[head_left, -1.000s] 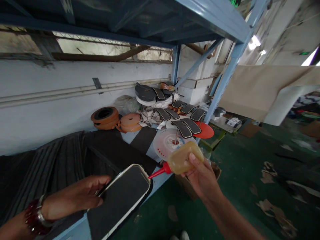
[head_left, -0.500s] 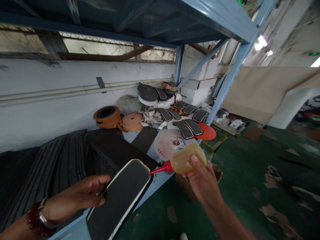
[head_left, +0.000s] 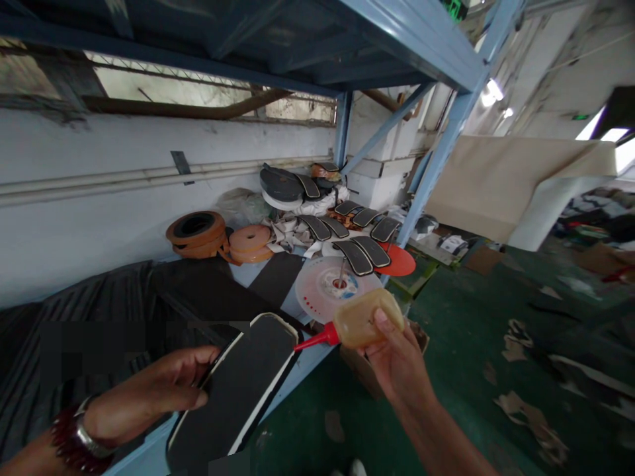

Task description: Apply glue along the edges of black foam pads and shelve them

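Observation:
My left hand (head_left: 169,390) grips the long edge of a flat black pad (head_left: 248,377) with rounded corners, thumb on top and fingers along the rim. A pale line, like glue, runs around the pad's border. In my right hand (head_left: 397,357) is a squeeze bottle (head_left: 364,320) of yellowish liquid, tipped sideways. Its red nozzle (head_left: 317,338) points left, and the tip is at the pad's right edge near the far corner. Whether liquid is flowing I cannot tell.
Similar black pads (head_left: 372,251) lie across discs and scraps farther back. A pale reel (head_left: 312,291), a red disc (head_left: 401,261) and orange rolls (head_left: 196,235) rest on the blue shelf. Black strips (head_left: 30,383) are piled at left. Blue rack beams (head_left: 436,158) frame the right side.
The nozzle tip has shifted slightly down and left along the pad's edge. My head view has turned a little to the right. Both hands keep their holds.

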A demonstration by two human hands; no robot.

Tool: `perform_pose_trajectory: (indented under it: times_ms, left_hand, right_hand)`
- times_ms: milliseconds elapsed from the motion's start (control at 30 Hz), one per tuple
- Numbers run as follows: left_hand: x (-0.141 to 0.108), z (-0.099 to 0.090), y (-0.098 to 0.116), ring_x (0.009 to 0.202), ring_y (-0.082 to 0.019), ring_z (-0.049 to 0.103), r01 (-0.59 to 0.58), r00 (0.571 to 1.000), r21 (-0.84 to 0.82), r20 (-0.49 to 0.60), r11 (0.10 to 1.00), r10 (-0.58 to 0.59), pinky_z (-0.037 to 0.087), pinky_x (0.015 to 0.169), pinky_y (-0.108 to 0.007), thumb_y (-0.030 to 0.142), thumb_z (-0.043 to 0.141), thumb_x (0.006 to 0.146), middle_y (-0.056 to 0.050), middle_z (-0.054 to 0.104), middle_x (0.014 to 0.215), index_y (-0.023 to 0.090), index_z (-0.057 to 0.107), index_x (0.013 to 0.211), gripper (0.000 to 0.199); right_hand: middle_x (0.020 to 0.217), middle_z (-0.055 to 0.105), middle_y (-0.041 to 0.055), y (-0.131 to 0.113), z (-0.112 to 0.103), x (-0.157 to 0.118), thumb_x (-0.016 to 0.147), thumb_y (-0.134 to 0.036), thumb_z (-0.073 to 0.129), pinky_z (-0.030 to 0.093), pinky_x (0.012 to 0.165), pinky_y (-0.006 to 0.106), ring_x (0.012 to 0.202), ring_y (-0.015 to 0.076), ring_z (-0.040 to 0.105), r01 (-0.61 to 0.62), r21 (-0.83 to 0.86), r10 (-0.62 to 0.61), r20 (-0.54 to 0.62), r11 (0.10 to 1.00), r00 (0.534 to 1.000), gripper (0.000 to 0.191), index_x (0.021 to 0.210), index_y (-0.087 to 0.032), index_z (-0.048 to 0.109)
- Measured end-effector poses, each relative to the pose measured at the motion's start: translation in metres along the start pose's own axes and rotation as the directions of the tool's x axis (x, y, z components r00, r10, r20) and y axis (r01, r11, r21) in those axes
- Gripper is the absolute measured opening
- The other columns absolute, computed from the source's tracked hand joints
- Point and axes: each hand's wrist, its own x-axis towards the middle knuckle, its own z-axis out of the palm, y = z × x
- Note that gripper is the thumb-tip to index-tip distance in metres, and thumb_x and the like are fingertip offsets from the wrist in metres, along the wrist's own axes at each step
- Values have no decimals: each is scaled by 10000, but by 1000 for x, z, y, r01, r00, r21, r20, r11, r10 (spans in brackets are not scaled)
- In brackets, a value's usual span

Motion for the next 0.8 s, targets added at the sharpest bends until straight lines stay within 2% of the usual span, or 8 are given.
perform_pose_trajectory:
  times_ms: [233,433,667,800]
  left_hand:
    - [5,6,-1,874,-281,695,-27,1000,-53,-11,998,26,537,806,-376,282,810,636,-14,757,852,211,756,927,304]
    - [7,13,1,839,-270,708,-16,999,-110,-41,994,12,552,791,-367,258,829,596,-29,770,850,189,746,889,312]
    - [9,20,-1,854,-266,729,-12,997,-203,-81,979,-5,565,802,-365,197,829,593,-53,783,891,156,723,930,355]
    - [7,23,-1,815,-242,733,-14,996,-242,-84,970,-7,571,782,-343,191,829,599,-52,788,873,148,716,925,349]
  right_hand:
    - [849,663,26,1,-1,2,713,-365,901,526,426,224,649,183,639,46,14,-45,-67,999,997,394,966,-169,670]
    - [868,660,36,4,-2,-4,738,-371,883,518,450,233,662,187,630,27,-10,-28,-33,1000,999,376,987,-179,676]
    - [867,660,33,8,1,-17,779,-326,861,513,456,227,678,188,636,30,1,-30,-8,1000,1000,318,1000,-188,679]
    - [894,660,42,10,4,-25,781,-315,858,526,450,248,698,204,639,29,11,-30,13,1000,999,348,1042,-192,663]
